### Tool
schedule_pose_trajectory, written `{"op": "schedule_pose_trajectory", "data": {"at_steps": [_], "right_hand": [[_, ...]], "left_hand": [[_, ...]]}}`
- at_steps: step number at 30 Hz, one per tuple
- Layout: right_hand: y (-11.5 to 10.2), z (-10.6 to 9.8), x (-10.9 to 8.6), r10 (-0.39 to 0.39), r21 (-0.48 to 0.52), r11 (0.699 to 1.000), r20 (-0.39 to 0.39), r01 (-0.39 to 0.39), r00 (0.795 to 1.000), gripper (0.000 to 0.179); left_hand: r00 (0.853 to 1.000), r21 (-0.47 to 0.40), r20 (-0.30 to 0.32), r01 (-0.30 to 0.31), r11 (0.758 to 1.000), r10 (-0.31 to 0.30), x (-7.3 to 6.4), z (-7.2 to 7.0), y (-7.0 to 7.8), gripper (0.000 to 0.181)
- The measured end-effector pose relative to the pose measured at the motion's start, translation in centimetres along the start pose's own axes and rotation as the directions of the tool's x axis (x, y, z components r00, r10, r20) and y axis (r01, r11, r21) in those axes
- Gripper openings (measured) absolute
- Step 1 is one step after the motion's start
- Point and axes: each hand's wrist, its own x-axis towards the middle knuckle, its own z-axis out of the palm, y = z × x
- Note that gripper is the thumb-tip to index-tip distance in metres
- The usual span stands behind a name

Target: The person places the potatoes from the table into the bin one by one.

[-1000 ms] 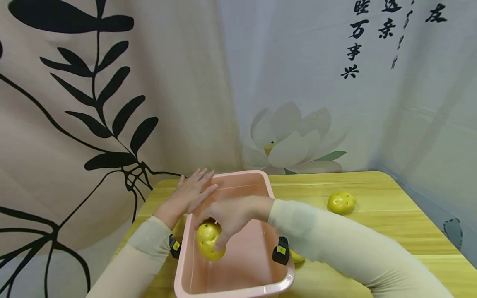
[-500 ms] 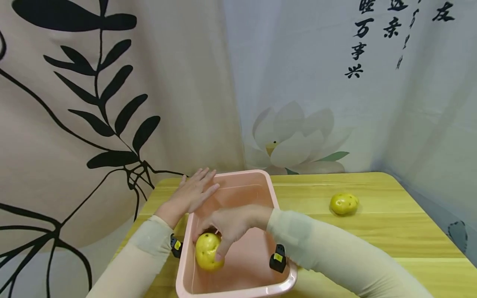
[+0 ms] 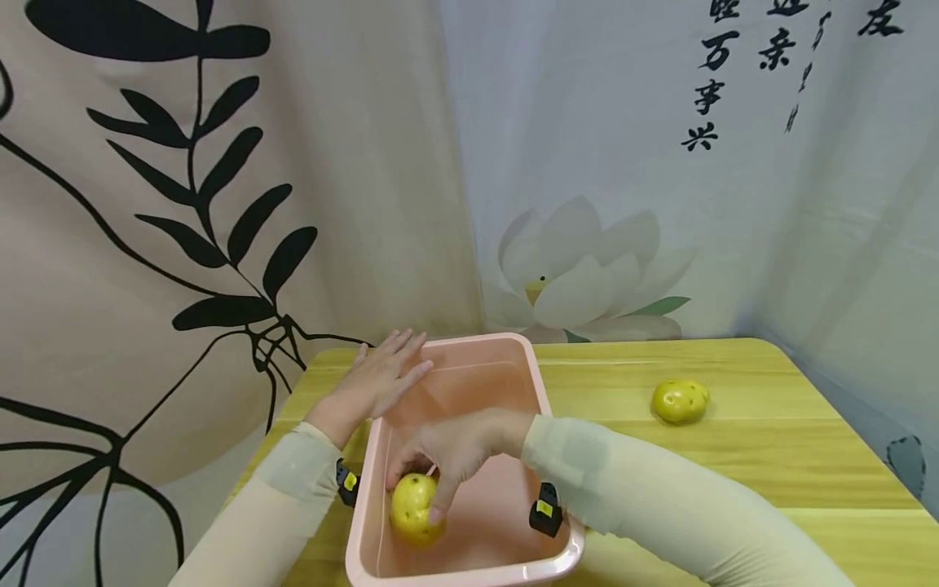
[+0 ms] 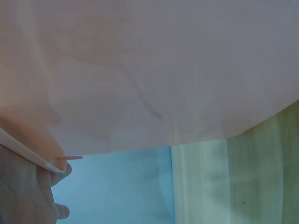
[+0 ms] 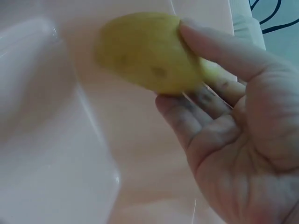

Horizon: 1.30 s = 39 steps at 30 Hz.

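My right hand (image 3: 455, 448) reaches down inside the pink plastic basin (image 3: 469, 582) and holds a yellow potato (image 3: 416, 511) between thumb and fingers. In the right wrist view the potato (image 5: 145, 51) sits near the fingertips, beside the basin's pale wall. My left hand (image 3: 370, 383) rests on the basin's left rim toward the far corner, its fingers straight and spread. The left wrist view shows mostly the basin's outer wall (image 4: 177, 84), with part of that hand (image 4: 28, 186) at the lower left edge.
A second yellow potato (image 3: 681, 401) lies on the wooden table (image 3: 734, 473), well to the right of the basin. Behind the table hangs a printed curtain (image 3: 367, 163). A small black device (image 3: 546, 509) is worn at my right wrist.
My right hand has lowered slightly within the basin, still holding the potato, which now sits nearer the basin's front. The left hand stays on the rim.
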Motion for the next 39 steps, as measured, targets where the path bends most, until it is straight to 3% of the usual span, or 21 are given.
{"op": "schedule_pose_trajectory", "data": {"at_steps": [5,14,26,39], "right_hand": [[-0.11,0.21,0.08,0.046,0.064,0.997,-0.017,-0.045,0.999,0.051],[-0.27,0.17,0.06,0.045,0.052,0.998,-0.023,-0.044,0.999,0.049],[0.11,0.10,0.24,0.034,0.167,0.986,-0.050,-0.025,0.998,0.048],[0.19,-0.06,-0.10,0.010,0.125,0.992,-0.058,-0.003,0.998,0.049]], "left_hand": [[1.000,-0.004,-0.009,0.004,1.000,-0.004,-0.01,0.08,0.00,0.073],[1.000,-0.028,-0.018,0.003,1.000,-0.004,-0.09,0.11,-0.02,0.068],[1.000,-0.024,-0.008,0.014,1.000,-0.014,0.04,0.34,-0.10,0.069],[1.000,-0.038,-0.017,0.005,0.999,-0.006,0.02,0.27,0.26,0.069]]}}
